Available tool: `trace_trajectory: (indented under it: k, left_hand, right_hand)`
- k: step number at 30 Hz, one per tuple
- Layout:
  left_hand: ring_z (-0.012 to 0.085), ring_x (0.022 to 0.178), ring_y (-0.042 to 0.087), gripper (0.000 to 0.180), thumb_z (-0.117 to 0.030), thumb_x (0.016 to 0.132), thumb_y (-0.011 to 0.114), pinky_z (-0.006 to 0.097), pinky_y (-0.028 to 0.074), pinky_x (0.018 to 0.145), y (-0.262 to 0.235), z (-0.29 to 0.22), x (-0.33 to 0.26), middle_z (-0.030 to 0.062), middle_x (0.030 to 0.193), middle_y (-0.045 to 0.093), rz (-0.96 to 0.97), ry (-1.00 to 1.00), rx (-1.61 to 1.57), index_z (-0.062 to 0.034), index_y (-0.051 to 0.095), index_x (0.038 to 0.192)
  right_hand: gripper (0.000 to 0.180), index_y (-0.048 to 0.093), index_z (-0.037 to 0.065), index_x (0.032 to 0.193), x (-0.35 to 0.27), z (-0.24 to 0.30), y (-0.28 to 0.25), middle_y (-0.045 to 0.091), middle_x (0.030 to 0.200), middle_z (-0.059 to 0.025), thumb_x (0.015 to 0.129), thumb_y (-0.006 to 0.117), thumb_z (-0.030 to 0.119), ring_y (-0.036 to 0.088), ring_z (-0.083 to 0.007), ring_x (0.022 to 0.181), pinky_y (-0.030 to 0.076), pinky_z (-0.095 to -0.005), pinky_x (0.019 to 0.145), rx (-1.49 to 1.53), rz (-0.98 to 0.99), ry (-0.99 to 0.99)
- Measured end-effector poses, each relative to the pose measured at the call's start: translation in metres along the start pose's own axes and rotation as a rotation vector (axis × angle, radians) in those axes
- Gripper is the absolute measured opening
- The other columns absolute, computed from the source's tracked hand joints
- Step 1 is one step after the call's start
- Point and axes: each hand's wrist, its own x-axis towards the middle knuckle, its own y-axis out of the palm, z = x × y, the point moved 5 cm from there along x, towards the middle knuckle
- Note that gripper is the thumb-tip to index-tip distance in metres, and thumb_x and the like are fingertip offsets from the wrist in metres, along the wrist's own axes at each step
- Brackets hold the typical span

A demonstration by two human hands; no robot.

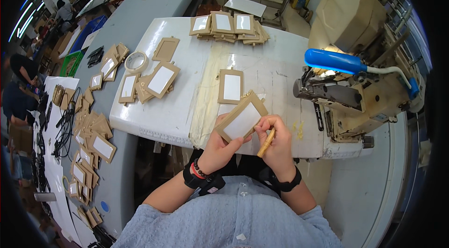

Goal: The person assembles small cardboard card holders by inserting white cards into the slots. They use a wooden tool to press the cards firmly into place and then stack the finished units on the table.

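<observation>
Hands first: our left hand (220,147) pinches the tan windowed card holder (241,118) tilted for access, right hand (276,143) fingers curled round a small tan strap (266,143), another holder (231,86) and sewing machine (355,84) beyond.

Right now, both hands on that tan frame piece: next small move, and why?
Probably bring the wooden stick in the right hand to the edge of the tan windowed frame. The left hand holds the frame tilted up off the white table, and the stick's tip sits just beside its lower right edge.
</observation>
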Motion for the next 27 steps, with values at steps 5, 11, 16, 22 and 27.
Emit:
trace_trajectory:
  k: [5,11,16,22,27]
  left_hand:
    - [0.0215,0.125,0.047,0.056,0.005,0.090,0.046,0.041,0.048,0.101,0.001,0.002,0.004,0.0101,0.136,0.041,-0.013,-0.200,-0.269,-0.0041,0.025,0.141]
    - [0.0265,0.128,0.047,0.059,0.004,0.089,0.048,0.044,0.045,0.104,-0.022,0.001,0.002,0.0125,0.141,0.040,-0.141,-0.196,-0.222,-0.0055,0.024,0.142]
    - [0.0254,0.124,0.050,0.059,0.003,0.088,0.050,0.042,0.048,0.100,-0.022,0.005,0.001,0.0124,0.138,0.044,-0.117,-0.222,-0.229,-0.0050,0.028,0.141]
    - [0.0217,0.120,0.052,0.055,0.004,0.088,0.052,0.038,0.048,0.097,-0.015,-0.005,-0.005,0.0106,0.132,0.048,-0.153,-0.247,-0.415,-0.0047,0.033,0.138]
    - [0.0178,0.117,0.053,0.060,0.008,0.084,0.058,0.033,0.047,0.097,-0.032,-0.004,-0.010,0.0100,0.128,0.049,-0.107,-0.210,-0.318,-0.0074,0.033,0.137]
  right_hand:
    - [0.019,0.042,0.003,0.083,-0.008,0.002,-0.008,0.055,0.088,-0.0086,0.087,0.057,-0.009,0.053,-0.0149,0.077,0.045,-0.0250,0.070,-0.021,0.073,-0.050]
    - [0.018,0.043,0.002,0.084,-0.033,-0.040,-0.088,0.053,0.077,-0.0091,0.085,0.059,-0.006,0.050,-0.0193,0.068,0.044,-0.0292,0.066,-0.200,0.027,0.331]
    - [0.019,0.044,0.002,0.083,-0.033,-0.069,-0.119,0.053,0.072,-0.0109,0.082,0.063,-0.002,0.049,-0.0232,0.064,0.044,-0.0314,0.062,-0.429,0.039,0.443]
    - [0.021,0.048,0.002,0.081,-0.031,-0.084,-0.117,0.057,0.077,-0.0164,0.073,0.066,-0.005,0.055,-0.0381,0.076,0.043,-0.0436,0.068,-0.770,-0.044,0.342]
    - [0.026,0.050,0.002,0.082,-0.029,-0.048,-0.102,0.053,0.080,-0.0140,0.072,0.073,0.001,0.052,-0.0374,0.078,0.044,-0.0453,0.070,-0.836,-0.231,0.159]
